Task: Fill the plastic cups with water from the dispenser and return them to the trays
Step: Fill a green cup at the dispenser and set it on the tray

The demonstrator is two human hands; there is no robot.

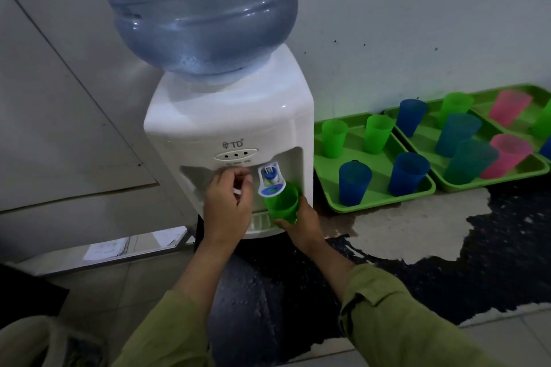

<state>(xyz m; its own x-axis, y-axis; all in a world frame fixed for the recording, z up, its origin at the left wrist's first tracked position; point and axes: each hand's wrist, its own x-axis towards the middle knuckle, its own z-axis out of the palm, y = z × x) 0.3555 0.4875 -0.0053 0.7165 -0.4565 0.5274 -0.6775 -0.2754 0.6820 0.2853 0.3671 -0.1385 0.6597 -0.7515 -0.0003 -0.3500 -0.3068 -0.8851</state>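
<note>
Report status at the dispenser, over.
Right hand grips green cup under blue tap. Left hand at dispenser front, grip unclear. Nothing blocks near tray.

The bottle (196, 9) sits inverted on top of the dispenser (226, 116), which stands against the wall (417, 24). In its recess, under the tap (270, 176) and above the drip tray (259, 222), the right hand (304, 223) holds a cup (281, 205). The left hand (228, 202) is just left of the tap. To the dispenser's right, three trays (380, 188) lie side by side along the wall, with upright cups (354, 182) standing in them.
</note>
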